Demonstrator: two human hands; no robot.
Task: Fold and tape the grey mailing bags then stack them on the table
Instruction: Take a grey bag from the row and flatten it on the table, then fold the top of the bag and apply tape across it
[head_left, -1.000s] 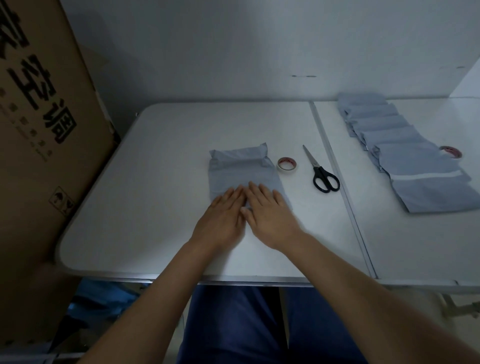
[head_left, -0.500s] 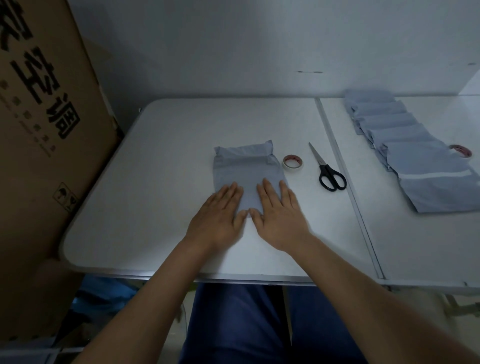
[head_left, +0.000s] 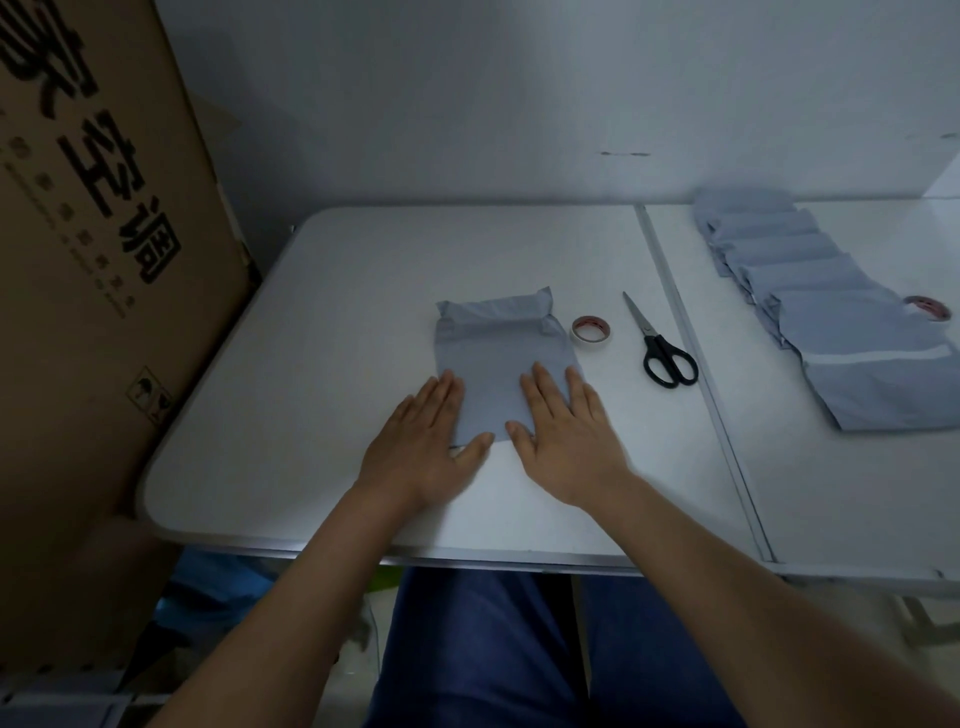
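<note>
Currently the bag (head_left: 501, 366) is pressed flat near the middle of the surface (head_left: 322, 364), with its far end already folded into a puffy band. The left hand (head_left: 423, 441) is laid on the near left corner and the right hand (head_left: 563, 436) on the near right edge; on both, the fingers are held straight and spread, and nothing is gripped. The bag is judged thin, light and soft, probably slick plastic, so it can be expected to slide or spring open unless held down. The near edge or corners would best be pinched for the next fold. Just right of it lie the tape (head_left: 591, 332) and scissors (head_left: 658, 343), and further right a row of bags (head_left: 831, 312) is spread.
</note>
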